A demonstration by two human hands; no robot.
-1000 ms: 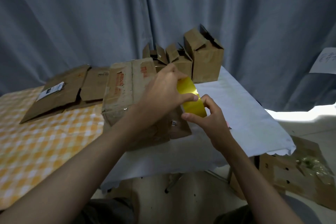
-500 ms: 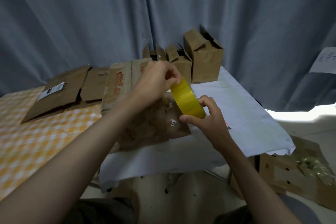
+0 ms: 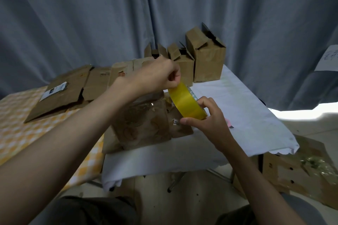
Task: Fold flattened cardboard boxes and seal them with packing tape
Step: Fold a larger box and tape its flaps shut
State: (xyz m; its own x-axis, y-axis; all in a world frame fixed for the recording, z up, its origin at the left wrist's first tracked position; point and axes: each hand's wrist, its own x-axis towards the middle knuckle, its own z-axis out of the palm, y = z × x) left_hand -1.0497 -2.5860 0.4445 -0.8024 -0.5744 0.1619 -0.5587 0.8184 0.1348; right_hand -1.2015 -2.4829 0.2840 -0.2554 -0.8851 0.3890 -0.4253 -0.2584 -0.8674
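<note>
My right hand [image 3: 210, 120] grips the yellow tape roll [image 3: 188, 103], thumb under its near rim and fingers curled over the far rim. My left hand [image 3: 155, 76] sits just above and to the left of it, fingertips pinched on what I take to be the free end of the tape at the top of the roll. The pinch point itself is hidden behind my knuckles, so I can't confirm how much tape is lifted.

The roll looks light and rigid, so a rim grip like this one should hold it, though I'd judge the glossy outer face to be slippery and better left alone. The strip will be the awkward part: thin, limp, sticky on one side, and likely to fold back on itself or cling to my fingers. I'd hold it by the very tip and keep it taut.

The folded cardboard box [image 3: 144, 120] stands on the surface [image 3: 237, 107] directly below my left hand and just left of my right. It looks worn and creased, so I expect soft, yielding walls that will need steadying when tape is pressed on.

Beyond my left hand stand three more folded boxes [image 3: 206, 62], flaps up. Flattened cardboard [image 3: 60, 95] lies well off to the left.
</note>
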